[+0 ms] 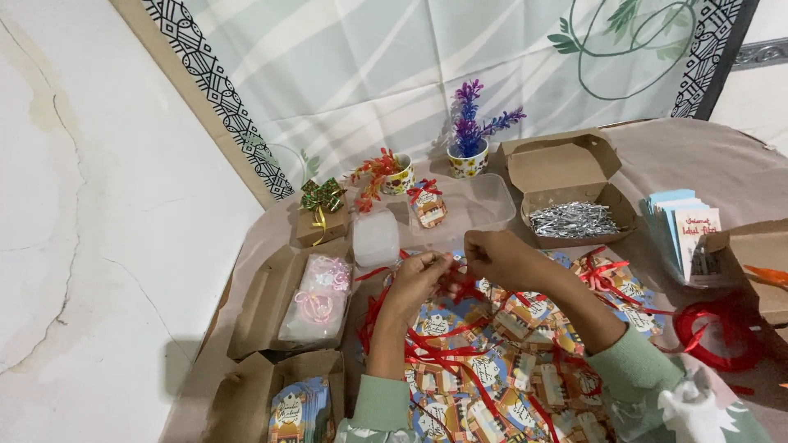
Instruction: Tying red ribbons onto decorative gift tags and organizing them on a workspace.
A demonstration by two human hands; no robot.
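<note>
Above the heap of packets [501, 344], a red ribbon [456, 283] was pinched between both hands, the left hand [423, 277] and right hand [502, 256] almost touching; the fingertips were closed on it, though what it was tied around stayed hidden behind them. More ribbon trailed down over the packets, some cut off by the lower edge. Just beyond lay a clear tray [480, 205] and an open box [570, 193] of silver strips, too small to identify.

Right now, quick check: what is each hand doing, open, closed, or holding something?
Left hand: fingers pinched shut on a red ribbon.
Right hand: fingers closed on the same ribbon, above the pile of small printed packets.
</note>
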